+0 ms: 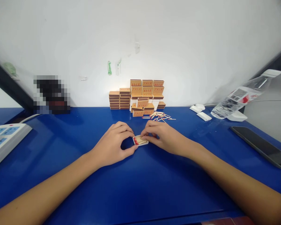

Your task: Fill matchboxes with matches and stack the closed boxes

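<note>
A small white matchbox tray (143, 144) lies on the blue table, filled with red-tipped matches (139, 140) in a row. My left hand (115, 142) grips the tray's left end between thumb and fingers. Over its right end, my right hand (160, 136) has thumb and fingertips pinched together on or just above the matches; what is between them, if anything, is hidden. Behind that hand, a loose pile of matches (159, 116) is scattered. Orange-and-brown matchboxes (147, 90) are stacked against the wall, with a few more boxes (138, 113) in front of the stack.
At the left edge sits a white power strip (11, 140), with a dark, pixelated object (52, 95) behind it. On the right are a tilted clear bottle (239, 97), several small white pieces (204, 116) and a dark phone (262, 145). A white wall (178, 47) rises behind the table.
</note>
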A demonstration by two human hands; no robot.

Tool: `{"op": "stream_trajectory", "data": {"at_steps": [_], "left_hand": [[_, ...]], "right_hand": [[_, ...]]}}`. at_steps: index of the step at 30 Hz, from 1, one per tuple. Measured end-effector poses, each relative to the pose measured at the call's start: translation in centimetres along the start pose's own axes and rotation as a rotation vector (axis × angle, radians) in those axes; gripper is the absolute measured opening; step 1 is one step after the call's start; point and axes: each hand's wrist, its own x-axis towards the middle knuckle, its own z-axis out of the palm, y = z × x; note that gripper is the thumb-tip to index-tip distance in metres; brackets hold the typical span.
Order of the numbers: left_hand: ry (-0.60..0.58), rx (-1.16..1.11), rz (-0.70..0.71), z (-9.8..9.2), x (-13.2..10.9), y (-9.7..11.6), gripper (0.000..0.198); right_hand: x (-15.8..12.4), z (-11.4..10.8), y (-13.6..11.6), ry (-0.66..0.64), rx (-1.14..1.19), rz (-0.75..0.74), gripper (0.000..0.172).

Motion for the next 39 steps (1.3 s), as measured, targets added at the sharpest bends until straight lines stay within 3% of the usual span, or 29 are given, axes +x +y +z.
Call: {"op": "stream_trajectory", "data": {"at_steps": [6, 15, 25, 30, 39], "left_hand": [[0.008, -0.005, 0.001, 0.0, -0.1, 0.1, 0.018], [-0.003, 0.003, 0.005, 0.0, -0.1, 0.0, 0.019], [-0.001, 0.002, 0.012, 0.0, -0.1, -0.1, 0.02], [0.005, 0.0, 0.009, 0.0, 0.0, -0.1, 0.02], [0.001, -0.002, 0.009, 0.0, -0.1, 0.0, 0.019]], "right_hand": [[-0.1, -0.9, 0.1, 0.004, -0.023, 0.016, 0.011], [0.0, -0.2, 0.1, 0.039, -0.028, 0.029, 0.005], [0.1, 0.3, 0.3, -0.003, -0.026, 0.075, 0.011], [-0.1, -0.5, 0.3, -0.017, -0.035, 0.003, 0.017], [-0.3, -1.1, 0.5, -0.03, -0.065, 0.036, 0.013]]}}
